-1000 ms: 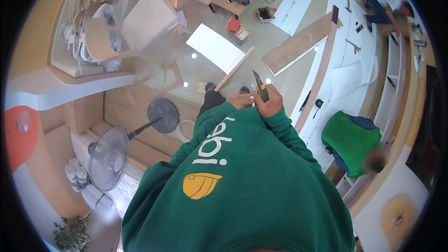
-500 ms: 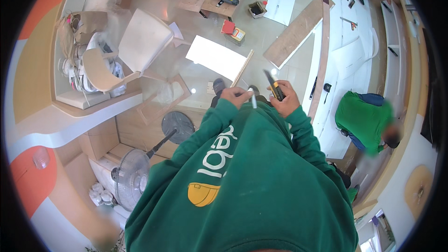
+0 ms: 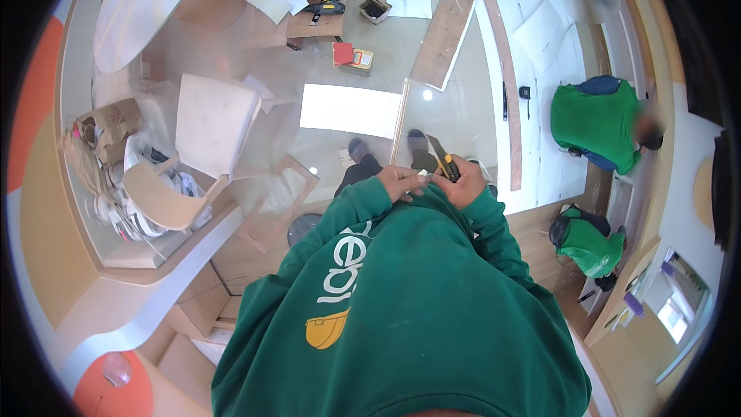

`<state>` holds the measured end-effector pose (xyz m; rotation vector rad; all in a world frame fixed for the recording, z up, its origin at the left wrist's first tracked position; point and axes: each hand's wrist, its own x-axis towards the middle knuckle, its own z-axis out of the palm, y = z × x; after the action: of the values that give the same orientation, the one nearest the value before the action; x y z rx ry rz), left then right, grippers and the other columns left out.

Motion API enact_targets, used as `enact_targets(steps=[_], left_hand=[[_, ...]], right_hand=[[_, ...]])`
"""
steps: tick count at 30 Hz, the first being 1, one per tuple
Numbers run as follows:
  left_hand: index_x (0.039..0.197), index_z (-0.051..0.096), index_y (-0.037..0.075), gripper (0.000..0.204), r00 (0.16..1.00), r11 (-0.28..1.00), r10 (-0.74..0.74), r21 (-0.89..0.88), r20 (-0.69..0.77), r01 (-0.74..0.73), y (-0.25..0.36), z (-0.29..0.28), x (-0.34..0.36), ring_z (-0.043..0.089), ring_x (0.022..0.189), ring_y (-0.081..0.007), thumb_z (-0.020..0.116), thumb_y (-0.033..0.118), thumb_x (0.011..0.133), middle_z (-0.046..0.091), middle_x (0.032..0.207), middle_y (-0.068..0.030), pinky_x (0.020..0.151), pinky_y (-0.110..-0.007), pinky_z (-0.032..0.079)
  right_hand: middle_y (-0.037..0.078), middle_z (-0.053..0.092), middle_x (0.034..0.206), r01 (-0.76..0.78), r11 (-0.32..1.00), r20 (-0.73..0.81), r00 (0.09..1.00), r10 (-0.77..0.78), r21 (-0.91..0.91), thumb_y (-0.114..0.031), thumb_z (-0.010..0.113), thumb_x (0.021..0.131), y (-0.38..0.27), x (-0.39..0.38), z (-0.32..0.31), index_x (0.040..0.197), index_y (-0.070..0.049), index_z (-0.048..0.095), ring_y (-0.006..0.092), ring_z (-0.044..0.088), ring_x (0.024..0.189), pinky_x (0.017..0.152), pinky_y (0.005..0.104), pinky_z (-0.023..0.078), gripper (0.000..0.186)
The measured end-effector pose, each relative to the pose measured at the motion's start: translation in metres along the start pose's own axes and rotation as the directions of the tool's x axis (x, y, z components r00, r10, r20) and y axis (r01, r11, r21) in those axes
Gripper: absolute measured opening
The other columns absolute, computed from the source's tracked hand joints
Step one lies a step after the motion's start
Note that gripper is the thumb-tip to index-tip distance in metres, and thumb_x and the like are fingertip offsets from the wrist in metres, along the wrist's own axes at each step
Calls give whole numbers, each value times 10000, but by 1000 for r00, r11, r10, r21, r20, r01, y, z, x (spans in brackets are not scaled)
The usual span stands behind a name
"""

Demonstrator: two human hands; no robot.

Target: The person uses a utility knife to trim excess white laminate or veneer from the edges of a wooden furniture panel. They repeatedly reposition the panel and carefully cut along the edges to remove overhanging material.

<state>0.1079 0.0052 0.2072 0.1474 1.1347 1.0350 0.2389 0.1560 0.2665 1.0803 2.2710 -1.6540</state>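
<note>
My right hand (image 3: 466, 184) is closed around a yellow and black utility knife (image 3: 448, 165), its dark blade pointing up and away from me. Close beside it, my left hand (image 3: 400, 183) pinches a small white piece (image 3: 423, 174), too small to make out fully. Both hands' fingertips almost meet in front of my green sweatshirt. A narrow wooden strip (image 3: 400, 123) runs from near my left hand along the edge of a white panel (image 3: 351, 110); I cannot tell whether the hand touches it.
Ahead are a yellow container (image 3: 358, 60), a small box (image 3: 375, 9) and a brown board (image 3: 447, 31). A long brown strip (image 3: 505, 69) and a tape measure (image 3: 525, 93) lie on white sheets at right. Two people in green work there. A chair (image 3: 216, 120) stands left.
My hands have come closer together, and the knife has moved in toward my left hand. The white strip that hung below my left fingers now shows only as a small bit. My view has shifted.
</note>
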Motion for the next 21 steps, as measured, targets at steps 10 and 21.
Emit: enact_targets(steps=[10,21], left_hand=[[1224,569,15,565,950,928,-126,-372,-285,12,-32,-159,-32,611,983,-226,727,362,806,624,1139,-150,840,-377,521],[1356,401,53,636,775,570,-204,-717,-598,-403,-69,-247,107,384,1282,-373,511,479,897,430,1387,-177,1066,-570,296]], right_hand=[[153,627,861,-294,935,-427,885,187,-200,-206,690,790,130,-34,-39,981,-21,610,295,600,734,652,398,488,278],[174,662,1002,10,991,-418,907,49,137,-327,740,751,119,62,57,1201,-34,562,290,648,928,820,380,505,565]])
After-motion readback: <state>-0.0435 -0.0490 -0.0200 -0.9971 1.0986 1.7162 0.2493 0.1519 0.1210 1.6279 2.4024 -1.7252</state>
